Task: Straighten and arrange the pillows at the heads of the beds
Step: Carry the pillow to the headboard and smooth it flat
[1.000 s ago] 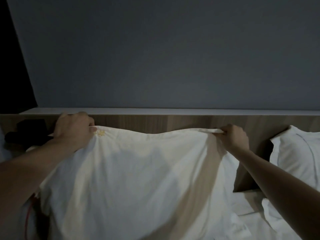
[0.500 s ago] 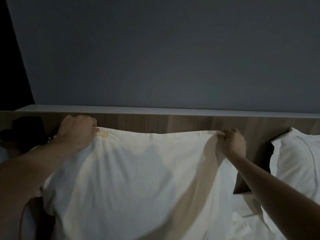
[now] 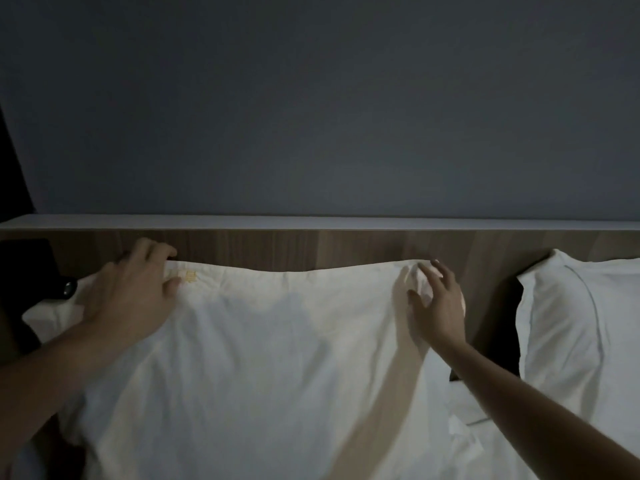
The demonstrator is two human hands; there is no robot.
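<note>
Far left, a dark object point(image 3: 31, 271) sits against the wooden headboard point(image 3: 311, 247). The left hand point(image 3: 131, 292) lies fingers spread on the top left corner of the big white pillow point(image 3: 259, 358), which leans on the headboard. The right hand point(image 3: 438, 303) hovers loose-fingered at the top right corner. A second pillow point(image 3: 581, 323) stands farther right.

The room is dim and bluish-grey. Light falls from behind the viewer, throwing soft arm shadows across the white pillow point(image 3: 263, 358) at lower centre. The far left edge goes black; the hands look slightly motion-blurred.
</note>
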